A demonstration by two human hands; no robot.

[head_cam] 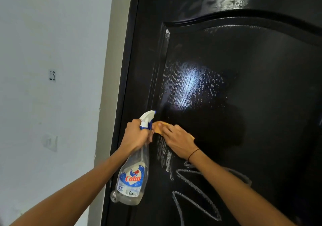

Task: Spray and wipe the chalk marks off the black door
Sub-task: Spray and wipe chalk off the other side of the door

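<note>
On the far left the pale wall carries a small stencilled 13 and, lower down, a white switch plate, neither part of the job. Next comes the left hand, its fingers curled round the neck of the spray bottle; the clear body hangs below the fist and the white nozzle points at the door, so the cleaner seems kept ready to wet the next patch without being set down. A metal door knob shows behind the bottle's base at the door's edge. Just right of the bottle, the right hand lies flat with straight fingers, pressing the orange cloth against the black door; a flat palm spreads pressure over the cloth, which suits rubbing rather than gripping. The cloth sits near the left edge of the raised panel, with a streaky, half-smeared patch directly under the hand. Above and to the right the panel gleams wet and shows no marks, which suggests the upper area is done. Below the right forearm the chalk marks remain as bold white loops, so by my reading roughly the lower part of the task is left.
</note>
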